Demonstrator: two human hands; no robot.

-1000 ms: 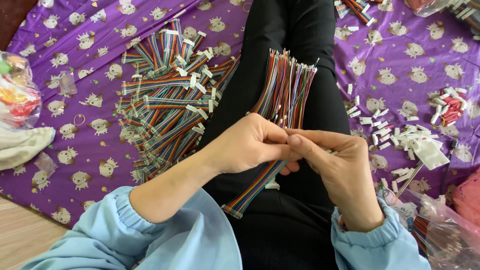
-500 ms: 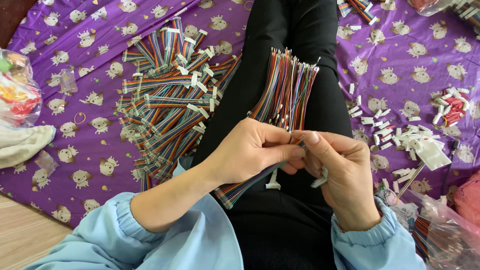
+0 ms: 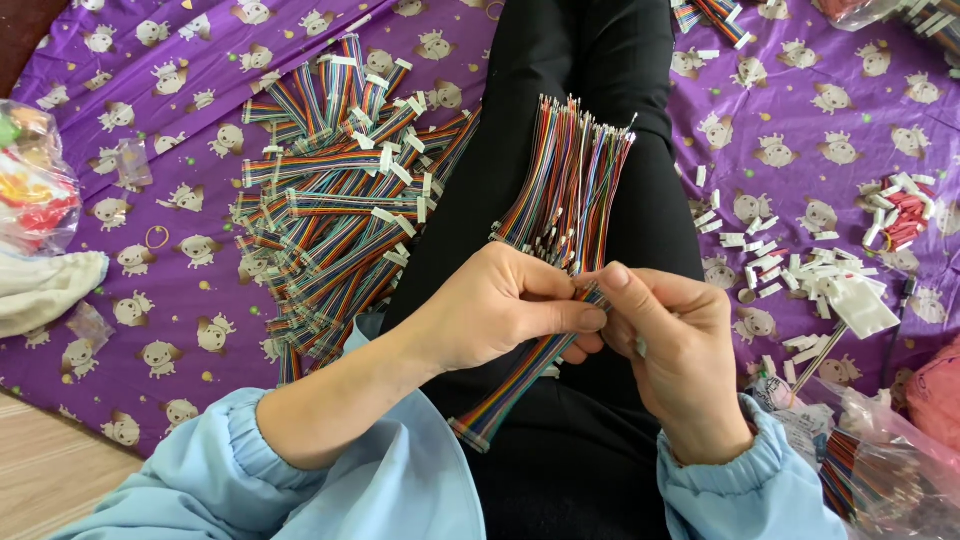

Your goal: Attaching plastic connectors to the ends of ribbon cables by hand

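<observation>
My left hand [image 3: 500,310] grips a flat rainbow ribbon cable [image 3: 505,395] whose lower end hangs over my black trousers. My right hand [image 3: 670,345] pinches the same cable's upper end against my left thumb, and a small white connector shows in its palm. Just beyond both hands a bundle of loose rainbow cables [image 3: 575,170] lies along my lap, bare wire tips pointing away from me.
A heap of finished rainbow cables with white connectors [image 3: 335,200] lies to the left on the purple patterned cloth [image 3: 180,250]. Loose white connectors [image 3: 810,275] are scattered to the right. Plastic bags [image 3: 35,185] sit at the left edge, another bag [image 3: 880,470] at lower right.
My hands have closed together on the cable end. The white connector that dangled below my left hand half a second ago is now up in my right hand.
</observation>
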